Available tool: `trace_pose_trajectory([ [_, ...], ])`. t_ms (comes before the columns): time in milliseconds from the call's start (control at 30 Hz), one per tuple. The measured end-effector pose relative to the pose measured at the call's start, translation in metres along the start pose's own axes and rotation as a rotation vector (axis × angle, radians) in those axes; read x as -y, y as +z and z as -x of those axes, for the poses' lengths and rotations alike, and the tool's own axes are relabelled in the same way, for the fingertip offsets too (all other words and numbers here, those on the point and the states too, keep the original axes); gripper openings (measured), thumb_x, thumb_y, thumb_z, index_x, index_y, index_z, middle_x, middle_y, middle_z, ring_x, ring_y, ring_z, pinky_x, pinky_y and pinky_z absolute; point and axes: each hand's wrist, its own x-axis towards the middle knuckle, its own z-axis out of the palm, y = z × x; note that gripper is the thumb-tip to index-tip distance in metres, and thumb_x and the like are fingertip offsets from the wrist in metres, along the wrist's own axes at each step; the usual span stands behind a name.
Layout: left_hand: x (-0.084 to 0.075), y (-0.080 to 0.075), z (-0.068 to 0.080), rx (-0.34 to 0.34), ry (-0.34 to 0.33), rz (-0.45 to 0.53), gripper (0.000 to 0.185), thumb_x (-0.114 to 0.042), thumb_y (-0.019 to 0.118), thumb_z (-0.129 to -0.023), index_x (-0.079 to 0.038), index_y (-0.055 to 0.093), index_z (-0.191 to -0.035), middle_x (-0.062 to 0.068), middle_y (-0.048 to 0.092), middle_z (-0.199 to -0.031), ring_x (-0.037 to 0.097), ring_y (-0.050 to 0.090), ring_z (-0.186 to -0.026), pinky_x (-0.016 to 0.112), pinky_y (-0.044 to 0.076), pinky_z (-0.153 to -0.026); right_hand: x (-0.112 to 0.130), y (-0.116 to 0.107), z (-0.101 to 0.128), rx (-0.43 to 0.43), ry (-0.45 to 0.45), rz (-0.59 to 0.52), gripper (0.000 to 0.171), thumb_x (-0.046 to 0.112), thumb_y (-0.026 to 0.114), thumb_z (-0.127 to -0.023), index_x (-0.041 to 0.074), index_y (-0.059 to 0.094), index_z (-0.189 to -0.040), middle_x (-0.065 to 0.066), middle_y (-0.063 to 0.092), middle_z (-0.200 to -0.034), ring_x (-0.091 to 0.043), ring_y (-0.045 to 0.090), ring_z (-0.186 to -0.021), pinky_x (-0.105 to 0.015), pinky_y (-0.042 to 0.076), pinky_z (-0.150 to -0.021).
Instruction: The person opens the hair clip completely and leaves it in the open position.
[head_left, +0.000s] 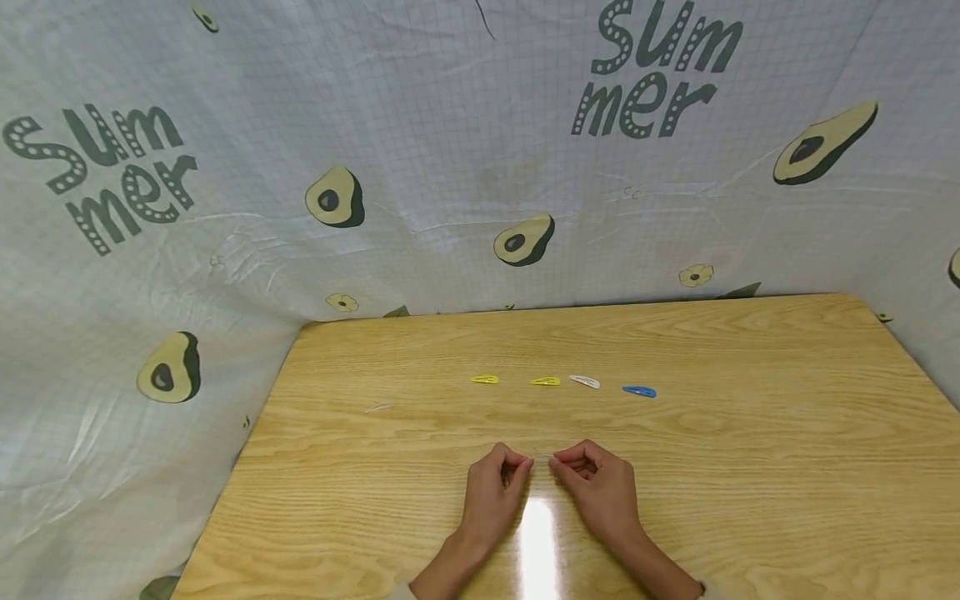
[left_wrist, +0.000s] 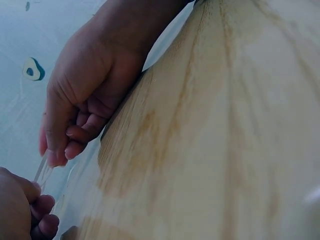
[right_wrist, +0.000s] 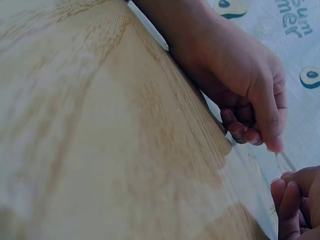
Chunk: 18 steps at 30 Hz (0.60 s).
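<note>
My left hand (head_left: pixel 492 492) and my right hand (head_left: pixel 600 492) face each other over the table, fingertips a short way apart. Between them runs a thin, see-through band (head_left: pixel 542 457), and each hand pinches one end of it between thumb and finger. Seen from the left wrist, the band (left_wrist: pixel 42 169) shows as two strands between the fingertips. In the right wrist view the band (right_wrist: pixel 286 162) again spans the small gap, with the left hand (right_wrist: pixel 240 75) above and the right hand (right_wrist: pixel 302 192) at the lower right corner.
Beyond the hands lie snap hair clips in a loose row: a yellow one (head_left: pixel 484 379), another yellow one (head_left: pixel 545 382), a white one (head_left: pixel 585 382) and a blue one (head_left: pixel 640 391). A thin whitish strip (head_left: pixel 378 407) lies farther left. Printed cloth (head_left: pixel 435 150) hangs behind the wooden table (head_left: pixel 750 467).
</note>
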Motion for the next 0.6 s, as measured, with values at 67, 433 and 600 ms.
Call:
trace_pose_trajectory([
  [67,0.000,0.000,-0.001,-0.007,0.018,-0.009,0.010,-0.003,0.066,-0.090,-0.007,0.059,-0.085,-0.003,0.060,-0.072,0.000,0.046,-0.059,0.017,0.041,-0.048,-0.006,0.001,-0.002,-0.001,0.014,-0.010,0.006,-0.002,0.075,-0.079,0.001,0.070,-0.081,-0.007,0.068,-0.074,-0.022,0.066,-0.065,-0.024,0.053,-0.059],
  [433,0.001,-0.003,-0.003,-0.009,0.011,0.012,0.006,-0.005,0.067,-0.090,-0.006,0.061,-0.088,-0.003,0.062,-0.075,0.003,0.052,-0.062,0.019,0.044,-0.050,-0.035,0.004,-0.006,0.013,-0.041,-0.032,0.008,0.007,0.079,-0.079,0.008,0.071,-0.080,0.002,0.068,-0.073,-0.015,0.065,-0.062,-0.026,0.054,-0.058],
  [600,0.002,-0.008,-0.009,-0.051,0.091,-0.015,0.007,-0.002,0.068,-0.088,-0.006,0.063,-0.087,-0.004,0.062,-0.076,0.005,0.051,-0.061,0.018,0.043,-0.050,-0.031,0.007,-0.010,0.010,-0.065,-0.037,0.008,0.008,0.079,-0.079,0.011,0.071,-0.079,0.005,0.068,-0.074,-0.015,0.065,-0.063,-0.026,0.053,-0.058],
])
